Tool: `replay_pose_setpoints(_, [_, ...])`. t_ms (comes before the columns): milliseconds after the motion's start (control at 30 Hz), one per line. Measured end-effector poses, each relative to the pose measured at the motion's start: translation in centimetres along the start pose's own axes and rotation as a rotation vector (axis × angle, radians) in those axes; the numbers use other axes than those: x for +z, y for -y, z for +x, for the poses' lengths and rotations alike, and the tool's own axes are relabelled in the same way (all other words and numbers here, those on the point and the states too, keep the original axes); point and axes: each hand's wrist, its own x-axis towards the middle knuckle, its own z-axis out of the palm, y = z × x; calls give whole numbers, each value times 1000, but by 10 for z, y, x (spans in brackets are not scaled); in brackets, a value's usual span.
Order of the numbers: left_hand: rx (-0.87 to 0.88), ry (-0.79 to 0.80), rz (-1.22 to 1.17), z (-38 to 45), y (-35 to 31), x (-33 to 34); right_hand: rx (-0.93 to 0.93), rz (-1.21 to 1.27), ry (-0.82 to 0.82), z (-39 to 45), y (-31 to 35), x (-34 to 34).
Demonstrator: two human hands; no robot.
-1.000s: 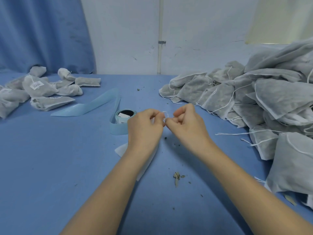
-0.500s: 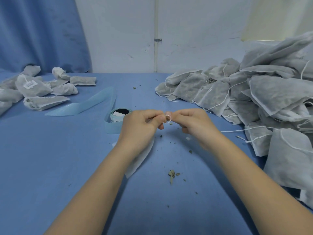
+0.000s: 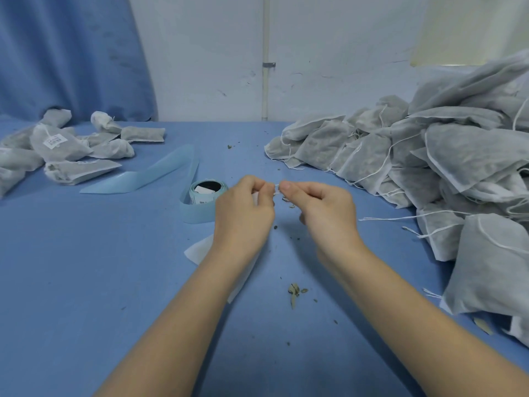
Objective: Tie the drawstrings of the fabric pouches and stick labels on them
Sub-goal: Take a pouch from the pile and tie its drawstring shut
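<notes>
Head view: both hands met over the middle of the blue surface (image 3: 86, 282). Left hand (image 3: 243, 216) and right hand (image 3: 326, 210) each had fingers curled, thumb and forefinger tips pinched on a short bit of white drawstring (image 3: 277, 190) stretched between them; string sat right at the fingertips, tips nearly touching. White pouch (image 3: 200, 249) lay on the surface under the left hand and wrist, mostly hidden, only its edge showing left of the wrist; a bit of white fabric also showed between the left fingers. Cannot tell how the string joined the pouch. Label roll (image 3: 206, 193) stood just left of the left hand, pale blue backing strip (image 3: 143, 180) trailing off to the left. Big pile of untied grey pouches (image 3: 429, 156) filled the right side, loose strings hanging out, apart from the hands. Smaller group of finished pouches (image 3: 57, 150) at far left, one showing a white label (image 3: 53, 140). Dried leaf scraps (image 3: 294, 292) scattered between the forearms.
</notes>
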Motion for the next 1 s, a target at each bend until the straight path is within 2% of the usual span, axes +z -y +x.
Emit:
replay_pose_setpoints(67, [-41, 30, -58, -1, 0, 2, 187, 206, 40, 1, 3, -1])
replay_pose_setpoints(167, [-72, 81, -109, -2, 2, 6, 517, 589, 220, 3, 8, -4])
replay_pose_setpoints(267, [64, 88, -41, -8, 3, 12, 615, 739, 279, 7, 8, -7])
replay_pose_setpoints(400, [362, -147, 96, -16, 1, 14, 579, 733, 269, 9, 7, -9])
replay_pose_setpoints(500, [437, -282, 136, -17, 0, 12, 542, 723, 295, 9, 7, -10])
replay_pose_setpoints(567, [449, -292, 151, -15, 0, 11, 538, 714, 277, 9, 7, -11])
replay_pose_setpoints(667, [374, -282, 118, -11, 1, 8, 487, 625, 231, 9, 7, -12])
replay_pose_setpoints(833, [492, -313, 308, -7, 5, 5, 134, 187, 196, 10, 4, -21])
replay_pose_setpoints(900, [376, -214, 256, -7, 4, 7, 47, 149, 220, 10, 3, -24])
replay_pose_setpoints(1000, [121, -103, 44, -9, 0, 6, -35, 101, 194, 9, 2, -20])
